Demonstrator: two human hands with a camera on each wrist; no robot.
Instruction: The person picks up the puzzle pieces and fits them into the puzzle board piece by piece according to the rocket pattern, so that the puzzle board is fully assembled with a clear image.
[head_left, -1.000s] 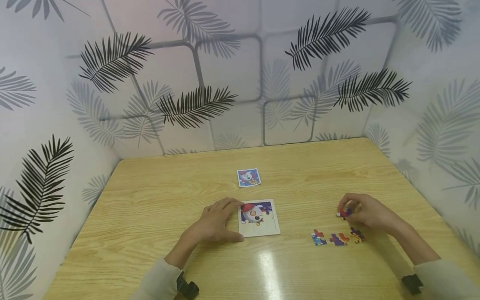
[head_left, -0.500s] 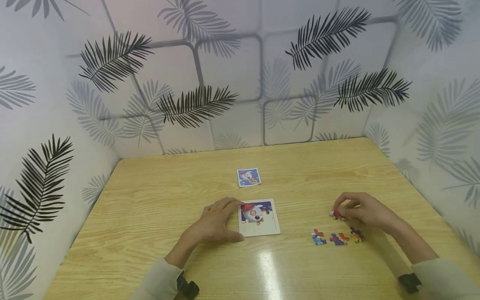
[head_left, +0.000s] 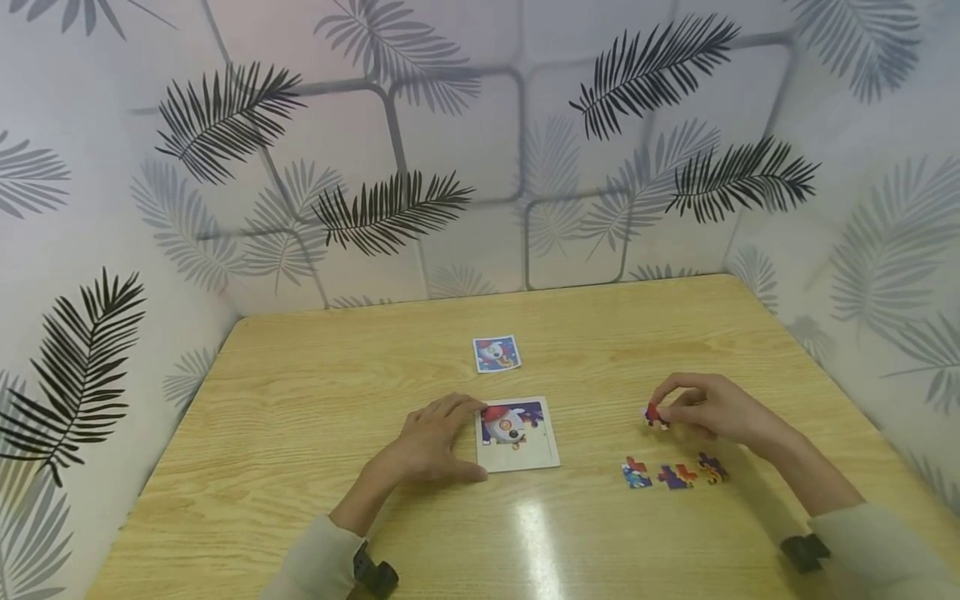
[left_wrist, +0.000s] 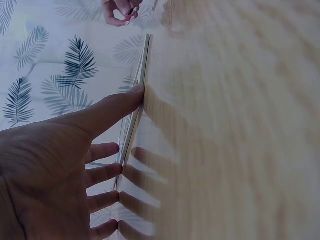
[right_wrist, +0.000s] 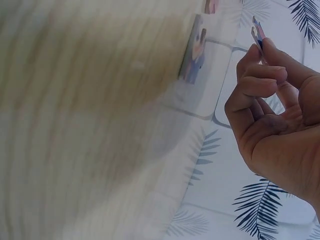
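My left hand (head_left: 433,443) rests at the left side of a square puzzle board (head_left: 517,460), thumb at the near corner and fingertips along its edge. Several pieces fill the board's upper part, showing a white cartoon head with a red top; its lower part is bare. In the left wrist view the thumb and straight fingers touch the board's thin edge. Right of the board, my right hand (head_left: 720,410) pinches a red and purple puzzle piece (head_left: 656,416) between thumb and index finger. The right wrist view shows this piece raised above the table.
Three loose puzzle pieces lie in a row by the right hand: a blue and red one (head_left: 636,473), a purple and red one (head_left: 677,477) and a purple and yellow one (head_left: 712,467). A small picture card (head_left: 497,354) lies behind the board.
My right hand has lifted the red and purple piece from beside the other pieces and moved it left and slightly away from me. The left hand and board have stayed put.
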